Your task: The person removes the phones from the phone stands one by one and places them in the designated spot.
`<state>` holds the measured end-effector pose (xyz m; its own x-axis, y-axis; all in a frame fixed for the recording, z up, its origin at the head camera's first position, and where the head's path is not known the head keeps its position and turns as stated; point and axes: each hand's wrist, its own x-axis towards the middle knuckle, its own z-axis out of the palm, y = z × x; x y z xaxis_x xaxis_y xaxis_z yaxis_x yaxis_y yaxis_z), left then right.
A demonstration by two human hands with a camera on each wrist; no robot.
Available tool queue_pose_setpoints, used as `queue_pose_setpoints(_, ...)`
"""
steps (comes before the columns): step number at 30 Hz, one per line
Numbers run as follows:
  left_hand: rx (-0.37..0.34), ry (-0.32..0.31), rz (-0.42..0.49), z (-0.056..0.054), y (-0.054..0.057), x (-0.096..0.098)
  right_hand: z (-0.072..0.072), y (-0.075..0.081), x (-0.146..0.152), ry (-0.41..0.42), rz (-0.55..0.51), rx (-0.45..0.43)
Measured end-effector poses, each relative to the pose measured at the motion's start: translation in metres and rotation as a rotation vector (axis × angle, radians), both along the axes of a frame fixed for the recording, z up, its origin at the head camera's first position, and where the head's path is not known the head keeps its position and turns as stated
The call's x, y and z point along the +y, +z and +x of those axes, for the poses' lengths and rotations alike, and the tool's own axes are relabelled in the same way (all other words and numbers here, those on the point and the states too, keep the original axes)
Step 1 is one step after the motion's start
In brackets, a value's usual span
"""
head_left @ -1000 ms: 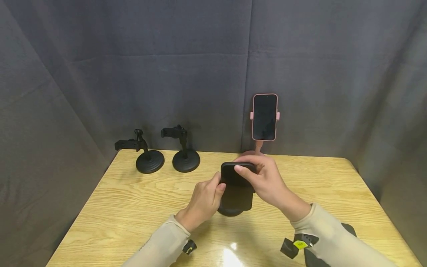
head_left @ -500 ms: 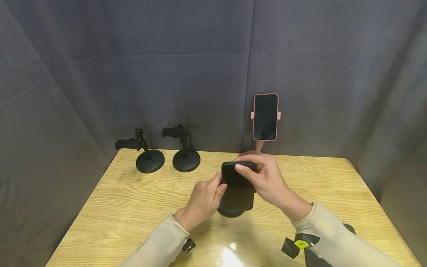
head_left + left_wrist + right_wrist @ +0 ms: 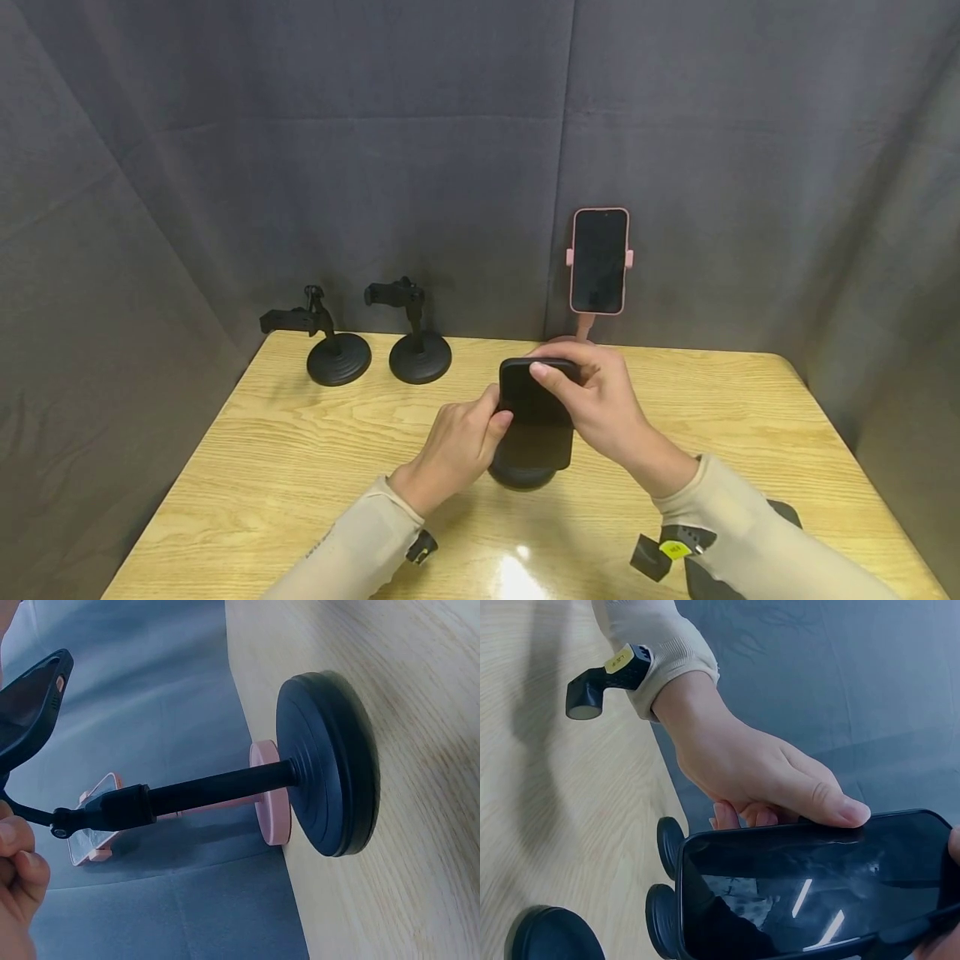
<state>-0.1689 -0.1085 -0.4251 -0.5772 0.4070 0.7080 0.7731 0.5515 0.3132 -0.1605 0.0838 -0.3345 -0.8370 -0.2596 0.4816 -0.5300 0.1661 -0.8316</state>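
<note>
A black phone (image 3: 534, 417) sits at the head of a black phone stand (image 3: 225, 787), whose round base rests on the wooden table. My left hand (image 3: 457, 446) grips the phone's left side at the stand's clamp, thumb in front and fingers behind. In the left wrist view its curled fingers (image 3: 19, 862) lie by the stand's joint. From the right, my right hand (image 3: 600, 400) pinches the phone's upper right corner, thumb on the screen side. The right wrist view shows the left thumb (image 3: 840, 808) on the phone's edge. Most of the clamp is hidden behind the phone.
A pink stand (image 3: 584, 327) at the back edge holds a pink-cased phone (image 3: 599, 262). Two more black stands, the far left one (image 3: 337, 358) and its neighbour (image 3: 420, 357), stand at the back left. A dark flat object (image 3: 708, 583) lies partly under my right forearm.
The phone's top edge has risen slightly and it faces the head camera a bit more. Both hands keep the same grips, and the head view has shifted a little.
</note>
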Motion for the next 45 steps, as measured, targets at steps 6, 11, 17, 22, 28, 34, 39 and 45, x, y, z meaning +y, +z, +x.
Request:
queue_pose_setpoints(6, 0.004, 0.002, -0.003, 0.000, 0.000, 0.001, 0.000, 0.003, 0.000, -0.004, -0.021, -0.007)
queue_pose_setpoints(11, 0.019, 0.006, -0.002, 0.001, -0.001, 0.001, 0.000, 0.008, -0.001, 0.003, -0.031, -0.017)
queue_pose_setpoints(17, 0.020, 0.009, -0.003, 0.002, -0.001, 0.002, 0.001, 0.011, -0.001, -0.005, -0.029, -0.018)
queue_pose_setpoints(22, 0.015, 0.004, -0.008, 0.002, -0.001, 0.002, 0.001, 0.012, 0.000, -0.005, -0.034, -0.026)
queue_pose_setpoints(28, 0.029, 0.010, -0.018, 0.003, -0.001, 0.001, -0.001, 0.013, -0.001, 0.001, -0.049, -0.003)
queue_pose_setpoints(34, 0.061, 0.016, -0.013, 0.003, -0.004, 0.001, 0.000, 0.021, -0.002, 0.019, -0.059, -0.002)
queue_pose_setpoints(39, 0.059, 0.016, -0.013, 0.004, -0.004, 0.002, 0.001, 0.023, -0.001, 0.000, -0.051, -0.006)
queue_pose_setpoints(45, 0.073, 0.026, -0.014, 0.005, -0.005, 0.003, -0.001, 0.026, -0.001, 0.005, -0.077, 0.027)
